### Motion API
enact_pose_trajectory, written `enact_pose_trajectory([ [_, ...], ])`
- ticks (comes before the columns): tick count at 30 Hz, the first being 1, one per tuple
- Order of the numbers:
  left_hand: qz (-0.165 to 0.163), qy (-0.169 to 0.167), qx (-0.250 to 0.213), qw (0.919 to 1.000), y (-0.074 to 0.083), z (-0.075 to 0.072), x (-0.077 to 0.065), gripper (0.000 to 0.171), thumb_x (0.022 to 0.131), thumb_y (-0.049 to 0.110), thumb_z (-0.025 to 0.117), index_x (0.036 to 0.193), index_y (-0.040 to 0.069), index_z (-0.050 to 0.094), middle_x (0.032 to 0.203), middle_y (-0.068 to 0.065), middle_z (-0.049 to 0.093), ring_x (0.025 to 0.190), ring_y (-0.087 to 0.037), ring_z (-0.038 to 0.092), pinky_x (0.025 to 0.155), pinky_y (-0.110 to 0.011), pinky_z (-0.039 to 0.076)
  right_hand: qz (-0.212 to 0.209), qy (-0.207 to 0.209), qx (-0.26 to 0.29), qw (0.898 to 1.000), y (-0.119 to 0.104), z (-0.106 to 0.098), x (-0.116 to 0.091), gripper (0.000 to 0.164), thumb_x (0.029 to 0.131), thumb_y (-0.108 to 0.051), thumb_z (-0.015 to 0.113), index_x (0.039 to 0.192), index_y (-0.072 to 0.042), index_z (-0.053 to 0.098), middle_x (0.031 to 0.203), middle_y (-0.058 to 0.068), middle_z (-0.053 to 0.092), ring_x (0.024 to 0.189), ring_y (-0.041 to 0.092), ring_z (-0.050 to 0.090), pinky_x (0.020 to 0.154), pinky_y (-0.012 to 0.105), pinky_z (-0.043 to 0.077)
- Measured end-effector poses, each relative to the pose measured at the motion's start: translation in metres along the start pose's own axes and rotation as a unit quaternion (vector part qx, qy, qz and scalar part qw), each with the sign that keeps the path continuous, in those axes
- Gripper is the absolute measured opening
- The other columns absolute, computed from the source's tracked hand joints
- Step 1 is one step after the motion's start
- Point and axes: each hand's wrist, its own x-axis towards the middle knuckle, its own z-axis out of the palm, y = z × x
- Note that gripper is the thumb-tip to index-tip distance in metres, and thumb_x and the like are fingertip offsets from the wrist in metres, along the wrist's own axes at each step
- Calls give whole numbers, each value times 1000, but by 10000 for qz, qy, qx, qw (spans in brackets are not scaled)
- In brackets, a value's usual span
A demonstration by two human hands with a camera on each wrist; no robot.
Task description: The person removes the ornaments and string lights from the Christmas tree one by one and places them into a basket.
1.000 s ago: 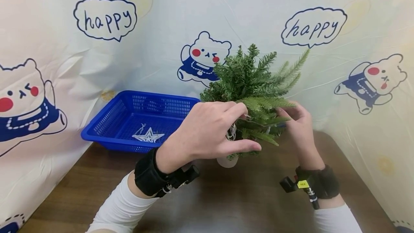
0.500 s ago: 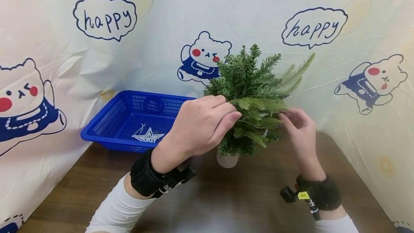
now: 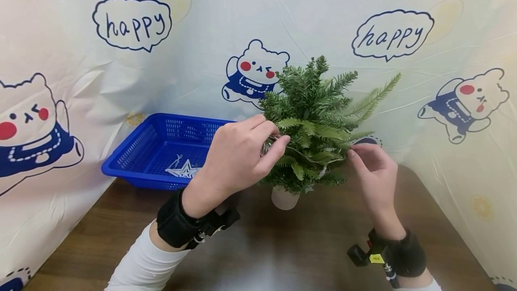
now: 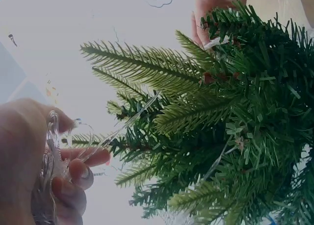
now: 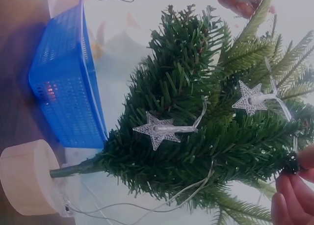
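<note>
A small artificial Christmas tree (image 3: 311, 102) stands on a round wooden base (image 5: 29, 181). Clear string lights lie across its branches, with star-shaped bulbs (image 5: 159, 129) showing in the right wrist view. At the tree's left side, my left hand (image 3: 238, 156) holds the bunched rest of the string lights (image 4: 46, 181) in curled fingers. A strand runs from that bunch over the front branches. On the other side my right hand (image 3: 375, 172) pinches a branch tip (image 5: 292, 163), where the light wire passes at the fingertips.
A blue plastic basket (image 3: 117, 160) stands at the left behind my left forearm, with a white star ornament (image 3: 186, 169) inside. A printed curtain (image 3: 323, 3) hangs close behind the tree. The brown tabletop (image 3: 307, 241) spreads in front.
My left hand has drawn back left and lower from the tree front, its fingers closing round the bunch. The right hand has shifted slightly right and down. The tree has turned or leaned slightly right.
</note>
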Motion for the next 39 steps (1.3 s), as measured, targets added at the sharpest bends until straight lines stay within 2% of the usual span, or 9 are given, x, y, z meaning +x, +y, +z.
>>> enact_pose_trajectory([
  [4, -54, -9, -198, 9998, 0, -1, -1, 29, 91, 41, 58, 83, 14, 66, 74, 4, 59, 51, -6, 42, 45, -21, 32, -99, 13, -66, 9999, -4, 1, -4, 18, 85, -1, 67, 99, 9, 65, 88, 0, 68, 73, 12, 63, 69, 19, 51],
  [8, 79, 59, -298, 9995, 1, -3, -2, 23, 92, 34, 57, 82, 14, 63, 75, 4, 60, 51, -5, 41, 46, -20, 31, -147, 76, -272, 9995, -7, 2, -7, 18, 84, -2, 68, 99, 9, 65, 89, -2, 68, 75, 11, 64, 70, 18, 51],
  [15, 322, 75, 70, 9994, 2, -5, -1, 26, 92, 36, 61, 79, 14, 56, 69, 5, 56, 51, -7, 41, 44, -22, 27, -333, 51, -476, 9983, -11, 5, -11, 18, 83, 0, 68, 98, 9, 66, 89, -4, 67, 75, 10, 63, 70, 17, 50],
  [22, 417, -23, 247, 9988, 3, -6, -1, 29, 93, 36, 59, 76, 14, 50, 50, 9, 40, 42, -6, 30, 42, -23, 17, -354, -1, -326, 9988, -13, 7, -16, 15, 83, 1, 68, 96, 8, 67, 89, -4, 69, 74, 11, 64, 70, 19, 51],
  [24, 409, -63, 289, 9987, 3, -7, -1, 29, 94, 36, 58, 77, 14, 50, 51, 9, 41, 42, -6, 32, 41, -23, 18, -447, 8, -357, 9984, -13, 7, -16, 14, 83, 2, 68, 95, 8, 67, 88, -3, 69, 73, 11, 64, 70, 19, 51],
  [27, 372, -100, 367, 9986, 4, -8, -1, 26, 95, 35, 56, 78, 15, 57, 57, 8, 49, 48, -7, 42, 42, -22, 26, -611, 29, -443, 9971, -14, 8, -17, 12, 83, 2, 67, 94, 8, 68, 87, -4, 70, 72, 10, 65, 69, 18, 51],
  [30, 267, -35, 401, 9988, 5, -10, -1, 29, 91, 42, 59, 80, 16, 65, 65, 6, 55, 53, -9, 48, 44, -23, 33, -777, 31, -572, 9953, -14, 8, -17, 12, 83, 2, 67, 94, 7, 69, 86, -7, 70, 71, 9, 65, 68, 18, 52],
  [34, 193, 117, 329, 9992, 6, -12, -2, 41, 81, 56, 67, 74, 17, 63, 65, 5, 49, 50, -8, 40, 43, -24, 29, -1023, -10, -718, 9922, -15, 7, -17, 12, 82, 5, 67, 94, 7, 70, 88, -11, 70, 71, 6, 65, 68, 16, 52],
  [39, 394, 243, 247, 9986, 7, -11, -2, 42, 80, 52, 70, 68, 16, 52, 65, 5, 44, 50, -8, 36, 43, -23, 25, -1183, -164, -789, 9897, -28, 6, -16, 16, 82, 7, 66, 97, 10, 69, 85, -10, 71, 69, 5, 65, 65, 15, 52],
])
